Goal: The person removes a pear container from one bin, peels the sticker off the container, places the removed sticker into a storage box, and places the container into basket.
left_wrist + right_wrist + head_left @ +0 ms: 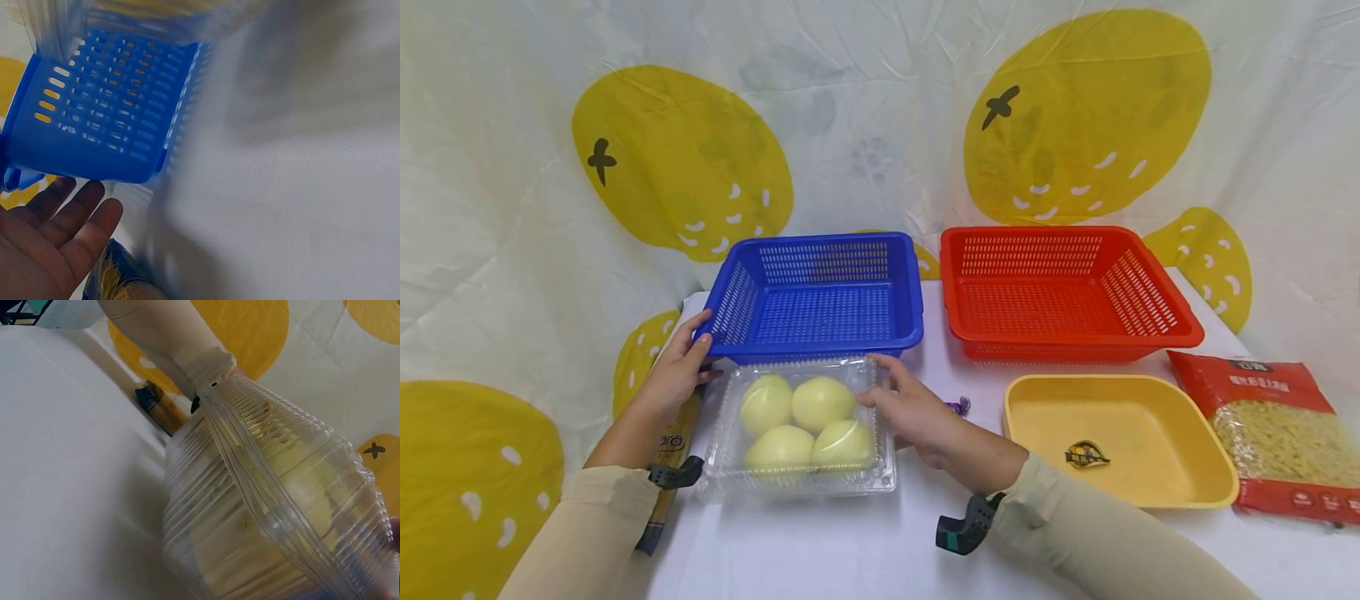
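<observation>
A clear plastic box [883, 477] with several pale yellow-green round fruits [823, 406] inside is in front of the blue basket [808, 350]. My right hand [917, 412] grips the box's right side, fingers over its far right corner. In the right wrist view, the ribbed box wall [206, 506] fills much of the frame; only fingertips [395, 534] show at the right edge. My left hand [677, 367] touches the basket's front left corner. The left wrist view shows its fingers [94, 228] fairly straight against the basket's lower edge [106, 169], its thumb hidden.
A red basket [1075, 340] stands at the back right, behind a yellow tray [1120, 400] bearing a small badge [1085, 454]. A red pasta bag [1277, 433] lies far right. Under my left arm is a long noodle packet [673, 437]. Something purple [958, 407] lies beyond my right wrist.
</observation>
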Demonstrator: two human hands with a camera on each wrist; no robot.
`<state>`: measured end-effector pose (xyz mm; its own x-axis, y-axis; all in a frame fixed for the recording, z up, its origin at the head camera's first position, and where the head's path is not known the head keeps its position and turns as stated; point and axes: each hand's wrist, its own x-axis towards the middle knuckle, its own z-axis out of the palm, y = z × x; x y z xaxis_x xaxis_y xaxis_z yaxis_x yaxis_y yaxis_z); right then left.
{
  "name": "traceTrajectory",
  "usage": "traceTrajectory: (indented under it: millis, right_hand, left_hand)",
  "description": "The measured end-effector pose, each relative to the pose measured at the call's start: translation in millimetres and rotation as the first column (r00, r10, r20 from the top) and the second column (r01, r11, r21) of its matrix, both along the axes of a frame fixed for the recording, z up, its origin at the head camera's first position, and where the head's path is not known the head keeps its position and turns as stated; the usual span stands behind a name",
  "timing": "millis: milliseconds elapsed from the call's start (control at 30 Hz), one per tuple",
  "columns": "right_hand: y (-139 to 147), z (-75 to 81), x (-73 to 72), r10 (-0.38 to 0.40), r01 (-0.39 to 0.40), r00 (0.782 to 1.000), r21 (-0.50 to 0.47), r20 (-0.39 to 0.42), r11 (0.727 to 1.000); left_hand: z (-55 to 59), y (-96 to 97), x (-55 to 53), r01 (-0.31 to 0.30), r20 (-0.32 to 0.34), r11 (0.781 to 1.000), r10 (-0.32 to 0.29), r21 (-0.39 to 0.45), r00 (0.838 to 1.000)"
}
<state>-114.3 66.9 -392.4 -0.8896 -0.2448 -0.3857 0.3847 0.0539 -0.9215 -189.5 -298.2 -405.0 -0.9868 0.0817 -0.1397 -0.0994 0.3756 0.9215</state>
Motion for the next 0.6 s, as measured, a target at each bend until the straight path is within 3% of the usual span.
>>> traceTrajectory:
  millis: [267, 600]
  right_hand:
    - [7.8, 20.1, 0.5, 0.034, -0.033, 0.999, 0.015, -0.016, 0.999]
    - [18.0, 53.9, -9.3, 0.046, -0.043, 0.998, 0.074, -0.037, 0.996]
  left_hand:
    - [-2.1, 1.6, 1.9, -0.04, -0.004, 0.999, 0.04, 0.001, 0.999]
    - [-2.5, 11.6, 6.1, -0.143, 0.008, 0.989, 0.143, 0.033, 0.99]
